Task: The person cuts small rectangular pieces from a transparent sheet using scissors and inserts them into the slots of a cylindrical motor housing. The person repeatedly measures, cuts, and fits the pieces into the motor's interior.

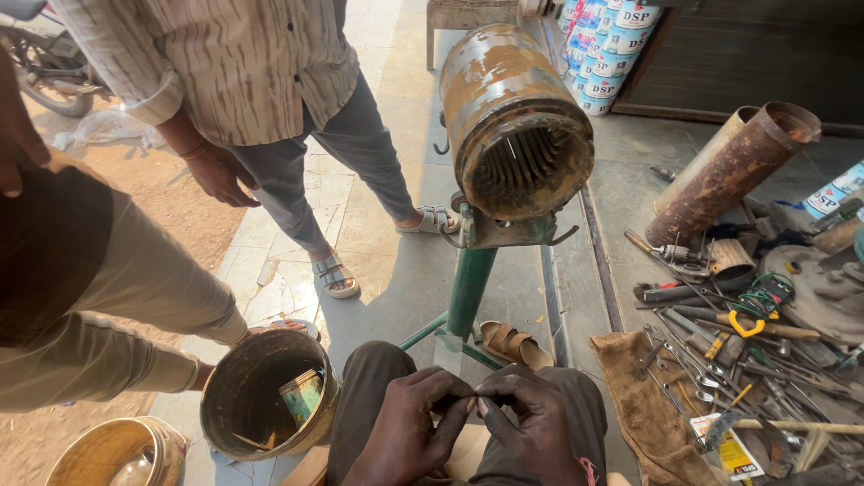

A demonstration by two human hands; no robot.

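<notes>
My left hand (pixel 405 423) and my right hand (pixel 531 423) meet over my lap at the bottom middle, fingertips pinched together on something small and thin that I cannot make out. Straight ahead, a rusty cylindrical motor housing (pixel 513 117) with slotted inner walls lies on its side atop a green metal stand (pixel 470 288), its open end facing me. A brown sandal (pixel 513 344) lies at the stand's foot.
A dirty bucket (pixel 265 391) holding a small can stands at my left, a second pail (pixel 117 454) beside it. Two other people stand or crouch at left. Several wrenches and tools (pixel 720 351) lie on the floor at right, with a rusty pipe (pixel 729 171).
</notes>
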